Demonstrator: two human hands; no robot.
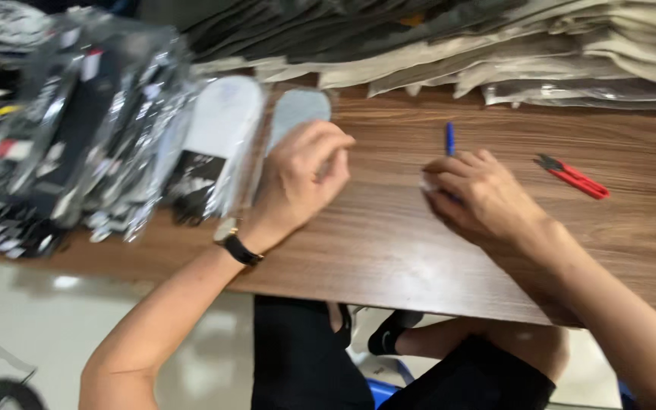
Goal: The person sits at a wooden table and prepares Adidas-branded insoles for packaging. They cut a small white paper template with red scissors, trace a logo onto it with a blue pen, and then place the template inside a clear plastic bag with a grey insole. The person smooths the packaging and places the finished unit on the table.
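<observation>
Hands first: the left hand [301, 178] is curled, fingers bent inward, resting against the lower end of a pale grey, round-topped flat card insert in thin clear film [295, 108]; whether the fingers actually pinch its edge cannot be told, since the knuckles hide the contact. The right hand [476, 193] lies palm down, fingers bent over the lower end of a slim blue pen [449, 139], whose barrel shows above the fingers, and over a small white scrap beside it; the grip itself is hidden. The grey insert lies on the brown wood-grain laminate table [389, 228], just right of a similar white packet with a dark printed band [218, 144]. Judged by its look, the insert is light, thin and moderately stiff, and its film skin is likely slippery, so hold is best taken at the lower edge, pinched between thumb and fingers, not on the flat face. The pen appears rigid and light, best gripped mid-barrel. Left of the packets is a fanned heap of glossy, crinkled plastic-wrapped dark packets [77, 129], reflective and probably prone to sliding. Right of the right hand, well apart, lie small red-handled thread snips [573, 176]. Along the far edge, folded soft fabric in beige and dark olive is stacked in layers [457, 45]. A black wrist strap [238, 249] sits on the left wrist.
</observation>
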